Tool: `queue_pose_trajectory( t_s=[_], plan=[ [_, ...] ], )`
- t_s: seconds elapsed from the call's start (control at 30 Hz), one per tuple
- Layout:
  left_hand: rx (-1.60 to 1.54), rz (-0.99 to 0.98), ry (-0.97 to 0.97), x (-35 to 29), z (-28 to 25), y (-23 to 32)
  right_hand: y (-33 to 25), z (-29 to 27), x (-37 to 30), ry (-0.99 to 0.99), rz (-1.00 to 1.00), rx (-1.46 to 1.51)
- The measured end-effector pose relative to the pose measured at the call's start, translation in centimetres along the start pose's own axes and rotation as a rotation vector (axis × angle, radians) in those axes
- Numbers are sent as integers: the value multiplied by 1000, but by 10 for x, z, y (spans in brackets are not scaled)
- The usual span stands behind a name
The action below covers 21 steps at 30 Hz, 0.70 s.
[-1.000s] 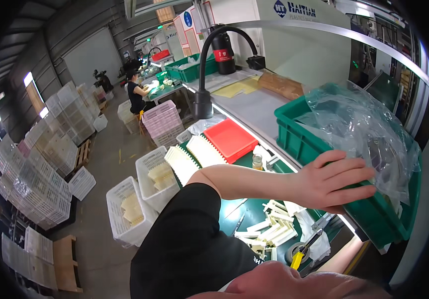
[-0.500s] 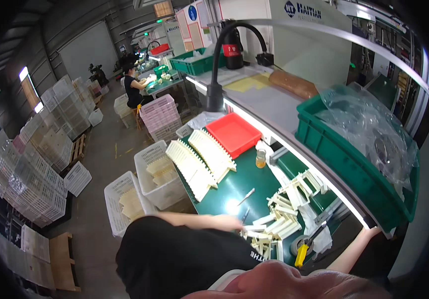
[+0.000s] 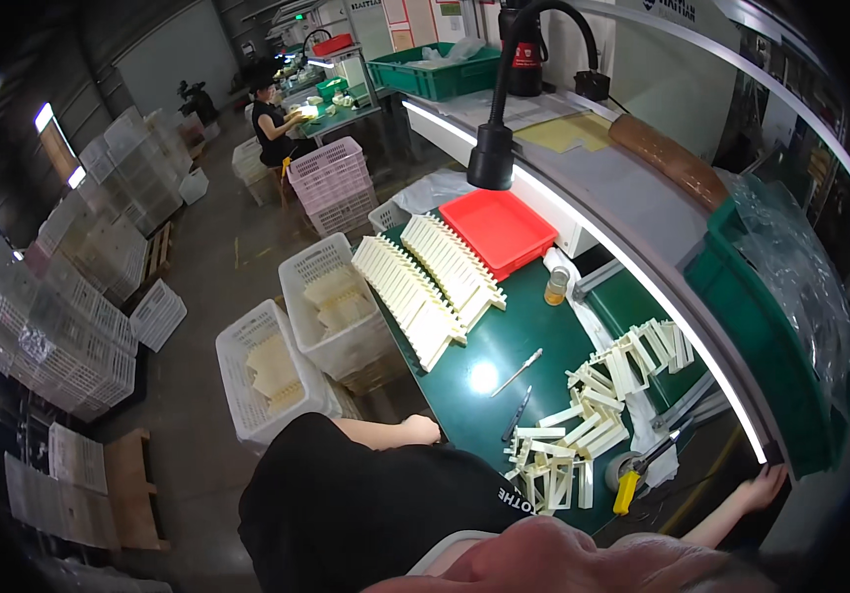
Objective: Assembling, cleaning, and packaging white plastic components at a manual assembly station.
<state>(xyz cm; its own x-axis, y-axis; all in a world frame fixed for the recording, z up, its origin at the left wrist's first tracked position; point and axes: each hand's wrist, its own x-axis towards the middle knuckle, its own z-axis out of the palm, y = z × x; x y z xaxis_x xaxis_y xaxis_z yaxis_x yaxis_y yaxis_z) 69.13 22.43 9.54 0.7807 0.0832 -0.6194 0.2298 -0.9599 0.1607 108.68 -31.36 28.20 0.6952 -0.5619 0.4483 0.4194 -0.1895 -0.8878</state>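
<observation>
My left hand (image 3: pixel 421 431) is closed in a fist beside the near left edge of the green table (image 3: pixel 464 410); anything inside it is hidden. My right hand (image 3: pixel 765 488) is raised at far right, its fingers closed around the near end of the light bar (image 3: pixel 632 262). A loose heap of cream plastic frames (image 3: pixel 593 420) lies between my arms. Left of it are a dark pen-like tool (image 3: pixel 519 413) and a white one (image 3: pixel 519 372). A yellow-handled tool (image 3: pixel 628 491) rests by a roll of tape (image 3: pixel 622 466). Two neat rows of cream parts (image 3: pixel 410 296) lie farther off.
A red tray (image 3: pixel 499 232) and a small jar (image 3: pixel 556 287) stand on the table. White crates (image 3: pixel 267 381) are at left, a green bin (image 3: pixel 756 326) with clear plastic bags at right. A black gooseneck lamp (image 3: pixel 492 153) overhangs. A co-worker (image 3: pixel 275 128) sits farther back.
My left hand has drawn back leftward from the heap of frames to the table's edge. The dark pen-like tool now lies in plain sight. My view has shifted; my right hand stays by the light bar's end.
</observation>
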Motion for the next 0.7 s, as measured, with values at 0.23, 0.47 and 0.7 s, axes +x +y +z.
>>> queue_pose_trajectory(
  t_s=[0.23, 0.47, 0.7],
  plan=[
    [-113, 189, 105, 30, 26, -61, -55, -13, -278, -642, -9, -1],
    [-288, 116, -131, 59, 15, -128, -53, 37, -502, -883, 813, -29],
    [-505, 481, -619, 115, 45, -236, -37, 114, -577, -981, 837, -174]
  ],
)
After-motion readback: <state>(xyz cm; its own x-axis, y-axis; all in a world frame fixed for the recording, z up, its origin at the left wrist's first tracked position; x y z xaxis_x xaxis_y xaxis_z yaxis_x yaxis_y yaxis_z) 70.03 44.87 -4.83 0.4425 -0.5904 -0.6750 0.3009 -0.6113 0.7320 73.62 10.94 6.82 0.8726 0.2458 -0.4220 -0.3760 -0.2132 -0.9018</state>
